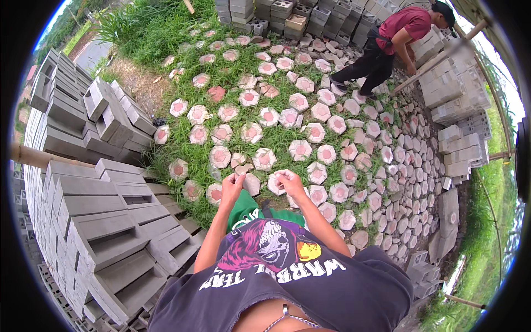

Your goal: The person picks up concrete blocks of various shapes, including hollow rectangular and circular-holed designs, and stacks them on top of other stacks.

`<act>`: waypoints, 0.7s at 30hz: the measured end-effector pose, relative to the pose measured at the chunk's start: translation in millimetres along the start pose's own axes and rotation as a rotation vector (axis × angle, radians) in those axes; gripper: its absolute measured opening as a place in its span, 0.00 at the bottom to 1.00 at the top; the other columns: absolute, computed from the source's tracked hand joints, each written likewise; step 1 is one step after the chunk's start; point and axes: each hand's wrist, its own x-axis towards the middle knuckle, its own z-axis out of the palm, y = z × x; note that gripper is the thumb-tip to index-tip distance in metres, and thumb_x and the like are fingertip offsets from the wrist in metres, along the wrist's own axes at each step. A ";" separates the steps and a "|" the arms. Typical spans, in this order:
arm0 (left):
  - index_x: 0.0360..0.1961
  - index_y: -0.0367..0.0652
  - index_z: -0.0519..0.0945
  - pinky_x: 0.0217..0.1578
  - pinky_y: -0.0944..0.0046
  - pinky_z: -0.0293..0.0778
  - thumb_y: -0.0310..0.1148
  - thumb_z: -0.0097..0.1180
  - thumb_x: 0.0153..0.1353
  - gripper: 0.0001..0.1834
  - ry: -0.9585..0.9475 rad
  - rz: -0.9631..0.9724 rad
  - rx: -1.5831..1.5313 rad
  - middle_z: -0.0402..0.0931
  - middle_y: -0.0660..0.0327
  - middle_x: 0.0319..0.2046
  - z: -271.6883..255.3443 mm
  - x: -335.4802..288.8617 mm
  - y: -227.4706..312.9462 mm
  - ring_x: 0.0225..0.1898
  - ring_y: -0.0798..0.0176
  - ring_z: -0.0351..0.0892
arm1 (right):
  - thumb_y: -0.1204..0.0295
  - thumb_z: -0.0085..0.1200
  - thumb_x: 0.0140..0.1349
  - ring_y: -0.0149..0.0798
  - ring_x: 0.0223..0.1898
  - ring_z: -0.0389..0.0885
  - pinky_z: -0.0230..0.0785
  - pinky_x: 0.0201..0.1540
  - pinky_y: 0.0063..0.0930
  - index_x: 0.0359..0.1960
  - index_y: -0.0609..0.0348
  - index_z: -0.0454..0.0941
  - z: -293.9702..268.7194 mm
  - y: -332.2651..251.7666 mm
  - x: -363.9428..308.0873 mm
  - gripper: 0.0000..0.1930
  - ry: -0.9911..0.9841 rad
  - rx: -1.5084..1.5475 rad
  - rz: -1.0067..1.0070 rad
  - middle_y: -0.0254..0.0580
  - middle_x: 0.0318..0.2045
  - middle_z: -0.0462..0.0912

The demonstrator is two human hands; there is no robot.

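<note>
My left hand point(233, 187) is in front of my body, above the green shorts point(246, 209), its fingers drawn together in a pinch. A short way to the right, my right hand point(291, 183) has its thumb and fingers pressed together too. The two hands are apart, and whatever either may pinch is too small to make out. Below them lies a pale hexagonal paving stone point(251, 184). Around it, others with reddish centres, like this paver point(264, 159), are set in the grass.
Grey concrete blocks point(105, 232) are stacked close on my left, more blocks point(332, 19) at the back, and another stack point(456, 88) on the right. A person in a red shirt point(406, 27) bends by the right stack. A wooden pole point(437, 58) slants beside them.
</note>
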 end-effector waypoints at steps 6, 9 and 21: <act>0.17 0.42 0.71 0.23 0.70 0.61 0.46 0.53 0.66 0.24 -0.083 0.070 -0.005 0.69 0.67 0.15 -48.9 109.5 62.1 0.19 0.75 0.63 | 0.53 0.49 0.67 0.27 0.21 0.76 0.70 0.30 0.22 0.26 0.64 0.79 29.2 -57.9 60.4 0.23 0.118 -0.074 -0.062 0.32 0.14 0.73; 0.17 0.40 0.74 0.23 0.68 0.63 0.45 0.46 0.68 0.26 -0.134 0.088 -0.072 0.72 0.65 0.16 -65.7 154.8 76.5 0.19 0.73 0.66 | 0.53 0.51 0.66 0.27 0.21 0.77 0.70 0.29 0.21 0.24 0.61 0.76 41.4 -87.8 78.8 0.22 0.197 0.029 -0.078 0.32 0.15 0.74; 0.31 0.38 0.77 0.28 0.70 0.72 0.31 0.42 0.66 0.12 -0.246 -0.084 -0.070 0.79 0.60 0.28 -24.8 263.0 78.0 0.26 0.70 0.78 | 0.63 0.52 0.65 0.26 0.28 0.77 0.73 0.32 0.21 0.43 0.62 0.79 -1.2 -118.9 191.9 0.14 0.362 0.089 0.008 0.33 0.25 0.78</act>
